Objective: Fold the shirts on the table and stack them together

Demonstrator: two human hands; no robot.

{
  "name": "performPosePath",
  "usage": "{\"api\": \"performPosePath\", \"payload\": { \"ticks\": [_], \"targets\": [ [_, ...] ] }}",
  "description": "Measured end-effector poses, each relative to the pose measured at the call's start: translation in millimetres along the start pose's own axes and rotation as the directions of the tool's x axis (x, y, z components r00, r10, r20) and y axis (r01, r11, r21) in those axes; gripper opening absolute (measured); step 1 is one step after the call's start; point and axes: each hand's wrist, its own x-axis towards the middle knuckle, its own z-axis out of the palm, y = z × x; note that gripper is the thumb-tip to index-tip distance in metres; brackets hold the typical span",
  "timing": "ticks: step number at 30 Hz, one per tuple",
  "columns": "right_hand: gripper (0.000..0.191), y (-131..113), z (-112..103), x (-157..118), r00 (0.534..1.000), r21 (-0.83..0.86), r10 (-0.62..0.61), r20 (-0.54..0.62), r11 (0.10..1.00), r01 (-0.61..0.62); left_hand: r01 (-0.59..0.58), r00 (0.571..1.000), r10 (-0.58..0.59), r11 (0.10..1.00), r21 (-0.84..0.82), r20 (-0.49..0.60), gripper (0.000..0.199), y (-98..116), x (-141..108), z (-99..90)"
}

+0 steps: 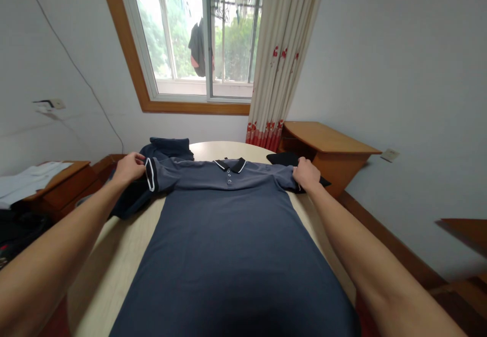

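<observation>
A dark grey-blue polo shirt (232, 235) lies spread out, front up, on a round pale table (110, 261). Its black collar with white edging points toward the window, and a short row of buttons runs below it. My left hand (130, 168) is closed at the cuff of the left-side sleeve, which has a black band and a white stripe. At the other side, my right hand (306, 173) pinches the end of the right-side sleeve and covers most of its cuff. The shirt's lower end runs past the bottom of the view.
Dark folded clothes (167, 148) lie on the table's far left, partly behind the sleeve. A black cloth (282, 158) is near the right sleeve. Beyond stand a wooden desk (327, 138), a curtain (283, 58) and a window. Papers (34, 177) rest on furniture at left.
</observation>
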Motion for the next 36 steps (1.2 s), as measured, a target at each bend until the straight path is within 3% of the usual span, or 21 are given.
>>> {"api": "performPosePath", "payload": {
  "ticks": [1, 3, 4, 6, 7, 9, 10, 12, 15, 22, 27, 31, 36],
  "targets": [
    [0.036, -13, -4, -10, 0.995, -0.046, -0.095, -0.043, 0.995, 0.093, -0.039, 0.995, 0.042, 0.999, 0.037, -0.089, 0.033, 13, -9, -2.2],
    [0.032, -47, -9, -37, 0.962, -0.055, -0.266, -0.061, 0.963, 0.263, -0.23, 0.943, 0.251, 0.966, 0.115, -0.218, 0.033, 47, -37, 2.6],
    [0.03, -65, -9, -52, 0.943, -0.013, -0.332, -0.04, 0.943, 0.331, -0.362, 0.903, 0.38, 0.924, 0.122, -0.201, 0.033, 66, -55, 10.3],
    [0.027, -97, -2, -84, 0.895, 0.116, -0.446, 0.002, 0.889, 0.443, -0.625, 0.78, 0.626, 0.778, 0.064, -0.003, 0.03, 100, -95, 34.1],
    [0.027, -109, 4, -100, 0.872, 0.169, -0.49, -0.003, 0.859, 0.483, -0.7, 0.712, 0.698, 0.714, 0.014, 0.077, 0.032, 112, -114, 48.3],
    [0.028, -121, 18, -127, 0.836, 0.251, -0.546, -0.051, 0.803, 0.54, -0.751, 0.643, 0.753, 0.656, -0.077, 0.137, 0.035, 122, -145, 75.0],
    [0.028, -121, 24, -136, 0.822, 0.284, -0.564, -0.084, 0.777, 0.562, -0.743, 0.645, 0.749, 0.661, -0.106, 0.154, 0.037, 121, -156, 85.6],
    [0.027, -114, 34, -147, 0.808, 0.332, -0.57, -0.147, 0.741, 0.583, -0.684, 0.693, 0.697, 0.716, -0.136, 0.185, 0.041, 112, -168, 98.3],
    [0.027, -95, 37, -150, 0.815, 0.361, -0.544, -0.197, 0.733, 0.576, -0.598, 0.751, 0.612, 0.79, -0.137, 0.249, 0.046, 97, -172, 99.7],
    [0.028, -73, 23, -167, 0.804, 0.31, -0.583, -0.115, 0.748, 0.587, -0.585, 0.742, 0.583, 0.804, -0.105, 0.33, 0.049, 96, -203, 81.6],
    [0.034, -68, 12, -183, 0.816, 0.219, -0.578, 0.037, 0.801, 0.557, -0.602, 0.725, 0.573, 0.797, -0.053, 0.382, 0.054, 96, -222, 71.3],
    [0.044, -86, 10, -172, 0.799, 0.151, -0.586, 0.133, 0.809, 0.568, -0.592, 0.737, 0.555, 0.805, -0.028, 0.384, 0.057, 112, -204, 78.5],
    [0.053, -110, 20, -137, 0.791, 0.143, -0.55, 0.269, 0.835, 0.532, -0.551, 0.773, 0.504, 0.835, 0.012, 0.386, 0.056, 127, -157, 96.4]
  ]
}}
